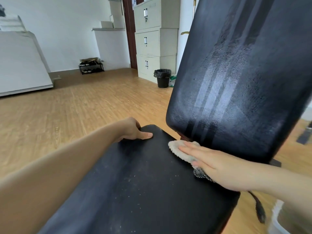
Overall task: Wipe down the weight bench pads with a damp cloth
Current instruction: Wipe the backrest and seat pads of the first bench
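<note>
The step in hand looks like the wiping of the seat pad (143,183). The tilted back pad (244,73), filling the upper right of the frame, carries long streaks down its face that read as damp passes already made, while the seat pad in the lower middle is flecked with pale specks and dust. The cloth (177,147) lies at the far right end of the seat pad, just below the back pad's lower edge, near where the two pads meet. The right hand (207,159) lies flat on top of it with straight fingers, pressing rather than clutching, so only the cloth's pale leading edge and a checked corner show from under the palm. The left hand (133,130), well apart at centre frame, grips the pad's far left corner: thumb laid on top, fingers curled over the edge out of sight — probably bracing. The next move likely calls for firm, even pressure and overlapping passes drawn toward the bottom of the frame, across the specks — with the cloth kept flat under the palm.
</note>
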